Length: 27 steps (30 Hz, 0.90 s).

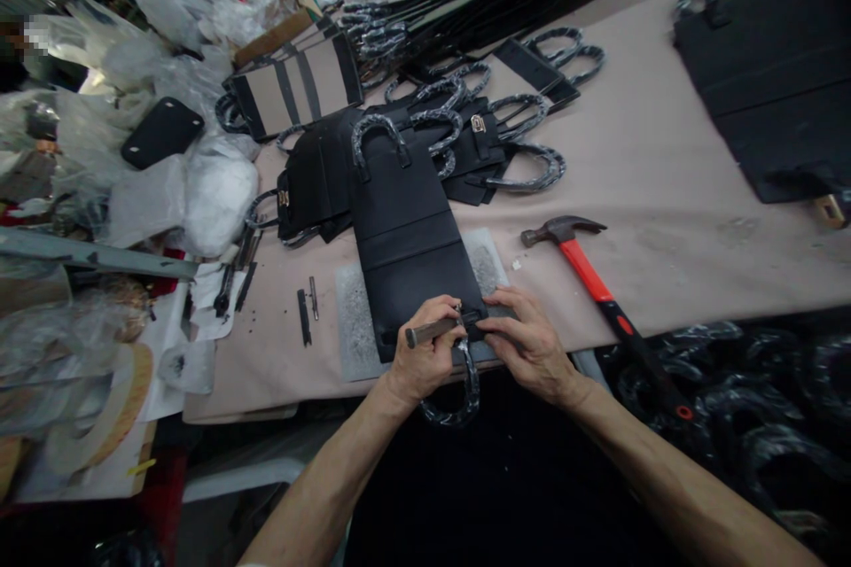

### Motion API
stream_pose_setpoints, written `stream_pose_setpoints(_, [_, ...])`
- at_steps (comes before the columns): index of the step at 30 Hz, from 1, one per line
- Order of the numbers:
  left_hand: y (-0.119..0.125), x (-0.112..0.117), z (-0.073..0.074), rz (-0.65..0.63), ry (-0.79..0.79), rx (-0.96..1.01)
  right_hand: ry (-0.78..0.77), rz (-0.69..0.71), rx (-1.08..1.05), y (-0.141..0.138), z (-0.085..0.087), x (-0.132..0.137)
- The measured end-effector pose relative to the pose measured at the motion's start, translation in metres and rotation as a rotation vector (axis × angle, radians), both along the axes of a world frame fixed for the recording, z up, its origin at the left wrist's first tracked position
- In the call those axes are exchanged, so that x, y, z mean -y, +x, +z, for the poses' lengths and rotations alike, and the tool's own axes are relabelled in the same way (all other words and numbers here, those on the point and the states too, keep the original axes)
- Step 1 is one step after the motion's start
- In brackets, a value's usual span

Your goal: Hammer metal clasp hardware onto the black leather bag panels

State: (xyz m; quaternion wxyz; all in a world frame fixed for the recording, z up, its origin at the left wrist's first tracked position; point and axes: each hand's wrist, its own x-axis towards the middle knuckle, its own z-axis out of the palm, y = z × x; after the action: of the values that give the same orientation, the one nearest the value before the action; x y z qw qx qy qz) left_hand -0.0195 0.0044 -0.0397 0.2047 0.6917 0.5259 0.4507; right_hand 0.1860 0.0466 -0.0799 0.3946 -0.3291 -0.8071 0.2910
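A black bag panel [412, 252] lies flat in front of me, with a plastic-wrapped handle at each end. The near handle [471, 385] hangs past the table edge. My left hand [422, 354] is closed around a metal hand punch [431, 332], held tilted over the panel's near end. My right hand [532, 345] has its thumb and fingertips closed on the panel's near right corner, beside the handle's base. A pale, worn board [355, 319] shows beneath the panel. To the right rests a claw hammer [585, 270] with a red and black grip.
Black bag pieces with wrapped handles [525, 173] pile up beyond the panel. Slim metal tools [304, 317] lie at left, near plastic bags [219, 195] and a tape roll [133, 399]. Another black panel [777, 80] is far right; wrapped handles [751, 407] sit below the table.
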Motion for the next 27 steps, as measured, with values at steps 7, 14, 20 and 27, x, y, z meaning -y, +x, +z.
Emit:
stream_pose_setpoints(7, [0.001, 0.008, -0.002, 0.036, 0.082, -0.082, -0.026, -0.081, 0.184, -0.012, 0.029, -0.031])
stream_pose_setpoints(14, [0.004, 0.010, 0.001, 0.073, 0.139, -0.107, -0.143, 0.025, 0.560, -0.032, 0.052, -0.062])
stream_pose_setpoints(20, [0.006, 0.012, -0.002, 0.093, 0.134, -0.109, -0.209, 0.068, 0.756, -0.039, 0.063, -0.076])
stream_pose_setpoints(27, [0.006, 0.013, -0.004, 0.093, 0.141, -0.132, -0.114, 0.139, 0.935, -0.050, 0.073, -0.077])
